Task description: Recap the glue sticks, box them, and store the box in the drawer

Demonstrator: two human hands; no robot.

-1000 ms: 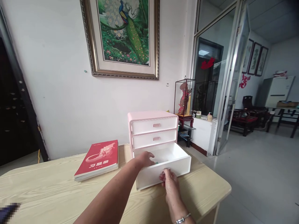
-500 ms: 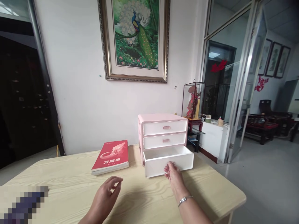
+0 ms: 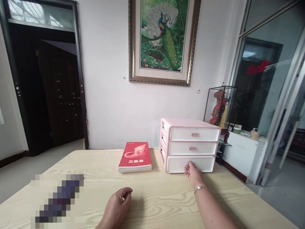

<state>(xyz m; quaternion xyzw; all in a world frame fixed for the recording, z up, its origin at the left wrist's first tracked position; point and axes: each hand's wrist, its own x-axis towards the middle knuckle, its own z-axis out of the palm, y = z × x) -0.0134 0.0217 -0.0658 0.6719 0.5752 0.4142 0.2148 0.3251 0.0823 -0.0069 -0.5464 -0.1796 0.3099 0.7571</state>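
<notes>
A pink desktop drawer unit (image 3: 190, 122) with white fronts stands at the right of the table, all its drawers pushed in. My right hand (image 3: 194, 175), with a silver bracelet at the wrist, is at the middle of the bottom drawer (image 3: 176, 164). Its fingers are closed at the pull and hide most of it. My left hand (image 3: 119, 200) hovers over the tabletop in front of a red book (image 3: 135, 156), thumb and forefinger brought together with nothing seen in them. The book lies flat, left of the unit.
A long dark pixelated shape (image 3: 59, 198) lies on the wooden table (image 3: 100, 178) at the left. Behind, a framed peacock picture (image 3: 164, 38) hangs on the wall. A glass case (image 3: 219, 106) with a figure stands beyond the unit, near low shelves.
The bottom drawer, pulled out before, has slid back into the unit with my right hand at its front. The view has turned left. My left hand stays curled over the table.
</notes>
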